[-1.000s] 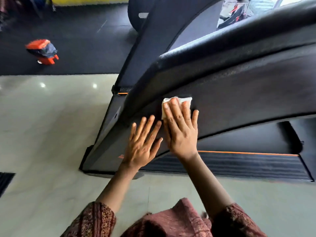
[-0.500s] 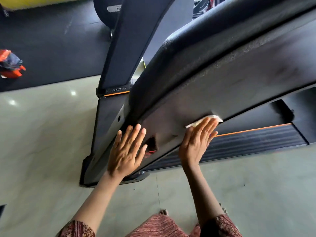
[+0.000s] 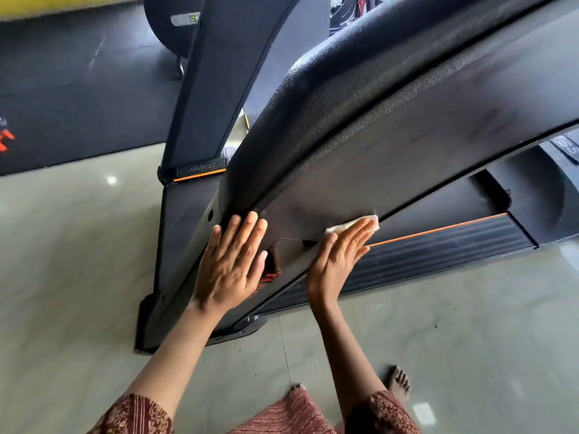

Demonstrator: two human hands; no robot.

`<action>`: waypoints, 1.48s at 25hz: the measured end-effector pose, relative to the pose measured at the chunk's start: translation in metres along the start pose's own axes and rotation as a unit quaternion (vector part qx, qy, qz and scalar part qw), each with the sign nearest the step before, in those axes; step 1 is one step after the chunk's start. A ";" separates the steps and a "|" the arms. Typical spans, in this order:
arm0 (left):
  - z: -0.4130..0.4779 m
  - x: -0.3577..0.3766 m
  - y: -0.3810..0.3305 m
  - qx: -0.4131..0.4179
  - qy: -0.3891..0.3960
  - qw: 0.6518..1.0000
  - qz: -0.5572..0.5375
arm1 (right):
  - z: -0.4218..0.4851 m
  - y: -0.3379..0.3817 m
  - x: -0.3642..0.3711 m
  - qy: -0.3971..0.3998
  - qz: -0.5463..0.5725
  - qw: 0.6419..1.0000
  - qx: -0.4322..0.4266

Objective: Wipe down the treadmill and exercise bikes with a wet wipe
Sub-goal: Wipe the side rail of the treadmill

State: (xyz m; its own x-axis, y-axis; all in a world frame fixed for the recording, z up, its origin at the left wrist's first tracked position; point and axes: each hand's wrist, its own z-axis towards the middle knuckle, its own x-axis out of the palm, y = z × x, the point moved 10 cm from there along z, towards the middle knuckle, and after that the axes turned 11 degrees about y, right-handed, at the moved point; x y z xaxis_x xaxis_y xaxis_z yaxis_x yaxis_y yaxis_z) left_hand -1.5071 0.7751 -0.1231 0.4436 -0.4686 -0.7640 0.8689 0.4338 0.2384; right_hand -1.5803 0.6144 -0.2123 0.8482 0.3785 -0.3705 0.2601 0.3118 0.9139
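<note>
Wipe (image 3: 369, 219) lower, at treadmill panel (image 3: 407, 158) edge

**Matt plastic, grainy rim, glossy tile**

The treadmill panel (image 3: 407, 158) is smooth, matt dark grey plastic with faint smears. The rim (image 3: 329, 98) above it has a rough, pebbled black finish. The wet wipe (image 3: 344, 227) looks like thin, creased white cloth. The side rail (image 3: 438, 249) is ribbed black with an orange strip. The floor (image 3: 78, 245) is glossy pale tile that reflects lights, and the mat (image 3: 78, 89) is matt black. The sleeves (image 3: 138, 415) are printed woven cloth.
</note>
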 end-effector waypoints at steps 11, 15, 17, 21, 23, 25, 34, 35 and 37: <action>0.046 -0.020 -0.006 -0.002 -0.033 0.997 -0.063 | 0.034 0.008 -0.043 -0.058 0.032 0.998 0.018; 0.051 -0.021 -0.009 0.001 -0.032 0.998 -0.050 | 0.024 0.115 -0.026 -0.024 -0.031 0.974 -0.223; 0.057 -0.025 -0.012 0.003 -0.039 0.998 -0.044 | 0.022 0.129 -0.024 -0.011 -0.100 0.942 -0.320; 0.067 -0.028 -0.019 -0.017 -0.045 0.997 -0.059 | 0.053 0.022 -0.055 -0.012 -0.065 0.993 -0.098; 0.068 -0.025 -0.022 -0.034 -0.040 0.996 -0.069 | 0.043 -0.002 -0.046 0.032 -0.077 0.995 -0.054; 0.071 -0.022 -0.028 -0.048 -0.038 0.996 -0.065 | 0.032 -0.004 -0.033 0.073 -0.107 0.989 -0.075; 0.100 -0.027 -0.049 -0.111 -0.089 0.989 -0.039 | 0.141 0.057 -0.175 -0.126 0.025 0.985 -0.115; 0.102 -0.027 -0.051 -0.119 -0.090 0.988 -0.043 | 0.141 0.057 -0.171 -0.115 0.014 0.987 -0.112; 0.105 -0.025 -0.053 -0.129 -0.095 0.986 -0.047 | 0.116 0.052 -0.136 -0.042 -0.061 0.985 -0.153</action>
State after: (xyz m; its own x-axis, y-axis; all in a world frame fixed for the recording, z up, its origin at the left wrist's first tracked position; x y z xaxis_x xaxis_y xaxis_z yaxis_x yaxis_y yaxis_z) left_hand -1.5410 0.6828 -0.0539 0.4186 -0.6414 -0.6430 0.8339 0.5519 -0.0076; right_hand -1.6283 0.4777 -0.0947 0.8577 0.2526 -0.4478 0.2220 0.6037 0.7657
